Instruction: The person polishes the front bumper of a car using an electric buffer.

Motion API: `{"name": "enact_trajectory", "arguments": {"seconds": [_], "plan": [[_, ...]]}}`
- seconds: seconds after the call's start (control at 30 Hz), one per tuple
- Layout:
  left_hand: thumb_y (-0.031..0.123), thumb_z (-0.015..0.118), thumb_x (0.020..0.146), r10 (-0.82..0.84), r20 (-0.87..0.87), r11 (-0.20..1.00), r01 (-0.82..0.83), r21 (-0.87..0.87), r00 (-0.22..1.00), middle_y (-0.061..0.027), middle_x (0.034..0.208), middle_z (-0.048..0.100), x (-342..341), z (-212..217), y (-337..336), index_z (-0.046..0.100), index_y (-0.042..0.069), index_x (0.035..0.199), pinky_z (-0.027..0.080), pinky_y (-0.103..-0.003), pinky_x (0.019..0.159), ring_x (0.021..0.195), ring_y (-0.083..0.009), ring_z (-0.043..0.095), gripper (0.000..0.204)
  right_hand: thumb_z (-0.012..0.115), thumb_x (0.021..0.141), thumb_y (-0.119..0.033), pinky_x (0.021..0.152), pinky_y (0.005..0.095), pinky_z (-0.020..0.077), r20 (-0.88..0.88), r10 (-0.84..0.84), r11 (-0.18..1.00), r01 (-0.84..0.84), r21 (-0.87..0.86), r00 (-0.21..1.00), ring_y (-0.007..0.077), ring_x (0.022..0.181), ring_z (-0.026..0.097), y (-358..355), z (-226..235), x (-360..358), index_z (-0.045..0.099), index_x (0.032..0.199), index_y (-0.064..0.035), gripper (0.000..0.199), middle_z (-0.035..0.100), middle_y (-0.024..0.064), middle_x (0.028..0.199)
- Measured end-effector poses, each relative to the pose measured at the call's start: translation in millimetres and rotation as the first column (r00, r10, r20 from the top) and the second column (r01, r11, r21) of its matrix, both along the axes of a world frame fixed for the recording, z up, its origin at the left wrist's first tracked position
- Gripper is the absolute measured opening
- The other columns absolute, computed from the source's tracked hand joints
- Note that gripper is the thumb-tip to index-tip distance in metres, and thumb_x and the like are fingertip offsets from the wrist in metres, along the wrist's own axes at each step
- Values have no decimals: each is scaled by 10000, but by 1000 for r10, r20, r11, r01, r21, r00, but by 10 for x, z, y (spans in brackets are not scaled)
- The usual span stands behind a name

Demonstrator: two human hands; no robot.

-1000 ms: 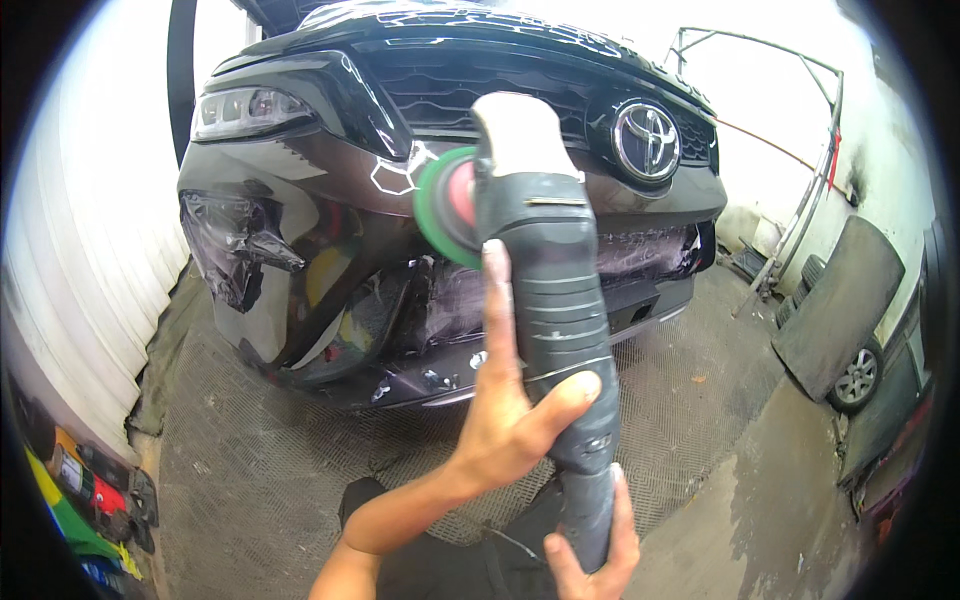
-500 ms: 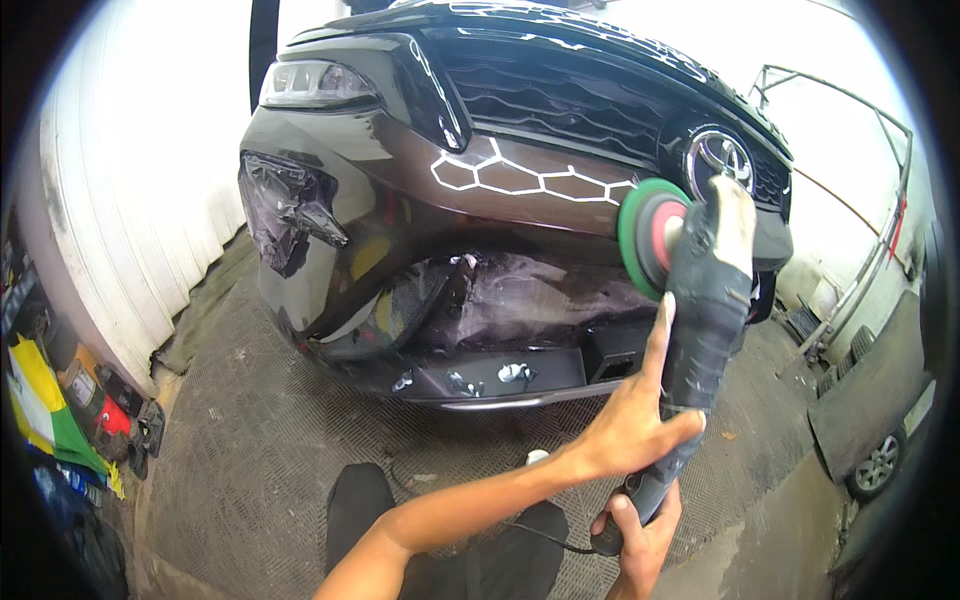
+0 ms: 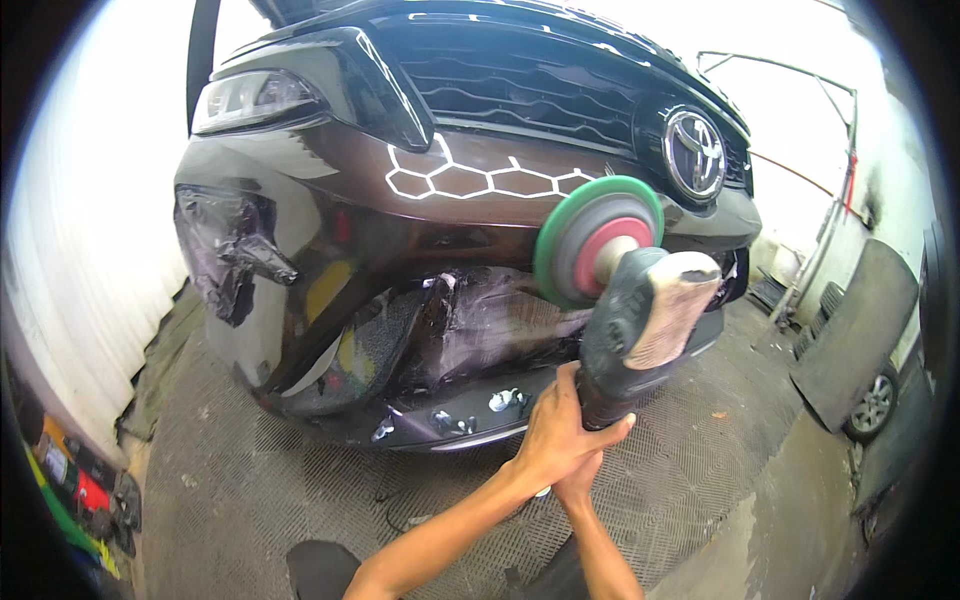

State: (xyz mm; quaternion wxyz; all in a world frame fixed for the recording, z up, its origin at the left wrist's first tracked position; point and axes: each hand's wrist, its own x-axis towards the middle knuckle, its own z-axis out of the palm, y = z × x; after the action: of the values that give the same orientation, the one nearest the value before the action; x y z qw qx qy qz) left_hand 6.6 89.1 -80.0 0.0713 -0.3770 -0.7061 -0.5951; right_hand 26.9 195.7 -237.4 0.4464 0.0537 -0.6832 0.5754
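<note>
A black polisher (image 3: 628, 325) with a worn pale patch on its head is held up before the dark car bumper (image 3: 370, 215). Its round green, grey and pink pad (image 3: 583, 240) faces the paint below the grille; I cannot tell whether it touches. My left hand (image 3: 562, 425) is closed round the tool's body. Just below it, my right hand (image 3: 578, 478) grips the rear part, its fingers mostly hidden behind my left hand and the tool. White light reflections in a honeycomb pattern lie on the bumper beside the pad.
Crumpled dark plastic (image 3: 230, 250) covers an opening at the bumper's left. A headlight (image 3: 255, 100) and round emblem (image 3: 694, 155) sit above. At right, a dark panel (image 3: 862, 330) leans near a wheel (image 3: 872, 405). Assorted items (image 3: 85, 490) lie far left on the ribbed floor mat (image 3: 270, 490).
The polisher and both hands have shifted left and the pad has turned to show more of its back. My view has moved too, with the car now farther left.
</note>
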Motion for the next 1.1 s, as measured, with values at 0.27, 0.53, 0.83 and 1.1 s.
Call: {"name": "enact_trajectory", "arguments": {"seconds": [0.27,0.53,0.83,1.1], "plan": [[417,925,787,-214,-41,921,216,325,976,-305,1206,660,-274,-72,42,429,-67,1330,549,-505,979,1136,-440,691,880,885,821,-193,873,401,587,-65,-314,893,318,320,947,234,952,737,587,216,-186,704,1166,52,460,771,156,1056],[306,895,848,-357,-164,753,387,532,920,-263,1175,675,-279,65,261,411,-19,1318,558,-477,945,1069,-415,717,749,855,862,-264,858,480,564,-113,-551,750,550,367,827,325,975,721,903,697,-82,662,1203,87,526,746,222,1076],[305,902,852,-404,-204,649,437,623,892,-272,1192,655,-289,117,58,405,-36,1317,532,-493,979,1121,-425,686,761,875,822,-323,1002,556,472,-275,-790,235,685,690,548,494,1111,629,1233,526,35,536,1393,94,784,635,285,1234],[357,917,823,-401,-168,649,409,642,901,-275,1202,654,-241,131,18,421,-48,1329,497,-532,1012,1137,-459,663,816,866,826,-291,1059,508,471,-173,-674,435,575,692,718,407,1193,630,783,1173,390,526,1411,67,766,629,240,1315]]}}
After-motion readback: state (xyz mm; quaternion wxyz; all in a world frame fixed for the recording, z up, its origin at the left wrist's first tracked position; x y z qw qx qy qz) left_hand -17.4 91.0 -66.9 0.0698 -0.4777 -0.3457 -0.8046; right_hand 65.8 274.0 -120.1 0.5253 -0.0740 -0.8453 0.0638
